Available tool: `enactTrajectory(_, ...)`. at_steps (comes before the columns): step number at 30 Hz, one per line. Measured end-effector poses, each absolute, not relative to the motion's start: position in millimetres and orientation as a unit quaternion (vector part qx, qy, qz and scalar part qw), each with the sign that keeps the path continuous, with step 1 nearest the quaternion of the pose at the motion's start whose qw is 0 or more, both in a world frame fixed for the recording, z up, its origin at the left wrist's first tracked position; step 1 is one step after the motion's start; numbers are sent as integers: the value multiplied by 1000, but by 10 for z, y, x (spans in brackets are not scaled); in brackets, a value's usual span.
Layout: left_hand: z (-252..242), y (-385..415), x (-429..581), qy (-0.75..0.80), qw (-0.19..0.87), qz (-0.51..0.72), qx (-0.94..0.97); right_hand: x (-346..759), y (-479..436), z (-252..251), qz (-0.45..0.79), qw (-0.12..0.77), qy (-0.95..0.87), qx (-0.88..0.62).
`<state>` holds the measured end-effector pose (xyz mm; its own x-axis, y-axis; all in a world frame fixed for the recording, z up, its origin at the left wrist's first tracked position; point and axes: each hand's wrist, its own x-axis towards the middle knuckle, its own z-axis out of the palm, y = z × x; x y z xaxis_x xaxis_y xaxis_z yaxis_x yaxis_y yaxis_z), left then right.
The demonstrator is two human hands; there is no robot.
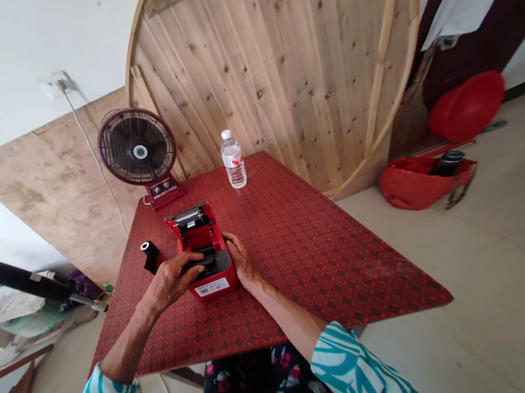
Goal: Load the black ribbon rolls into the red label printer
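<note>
A small red printer [211, 287] with a black top section stands on the table, its lid [190, 217] raised at the back. A white label with print is on its near face. My left hand [175, 279] reaches over the black section from the left, its thumb and fingers apart and touching it; the fingertips are partly lost against the dark surface. My right hand [242, 261] holds the printer's right side, fingers along the wall. Left of the printer lies a black roll [150, 248] with a white core, a black strip hanging loose from it.
A dark red fan [139, 152] and a water bottle [234, 161] stand towards the back of the table [315, 262], which has a red patterned cover. A large round wooden board [271, 73] leans behind. A red bag [407, 183] lies on the floor at right.
</note>
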<state>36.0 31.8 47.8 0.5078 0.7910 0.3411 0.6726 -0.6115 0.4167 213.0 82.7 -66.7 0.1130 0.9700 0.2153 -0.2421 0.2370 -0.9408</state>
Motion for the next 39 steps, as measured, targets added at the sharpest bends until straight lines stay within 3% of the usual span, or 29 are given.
enactTrajectory(9, 550, 169, 587, 370, -105, 297, 874, 2124, 847, -664, 476, 635, -461, -397)
enactTrajectory(13, 490, -8, 628, 331, -148, 285, 887, 2142, 830, -674, 473, 634, -467, -394)
enactTrajectory(19, 343, -112, 586, 341, -168, 293, 877, 2145, 893, -641, 513, 616, -435, -411)
enactTrajectory(28, 274, -187, 625, 370, -164, 295, 865, 2107, 1586, 96, 457, 595, -549, -368)
enactTrajectory(39, 231, -216, 623, 380, -144, 305, 861, 2268, 806, -247, 450, 617, -512, -395)
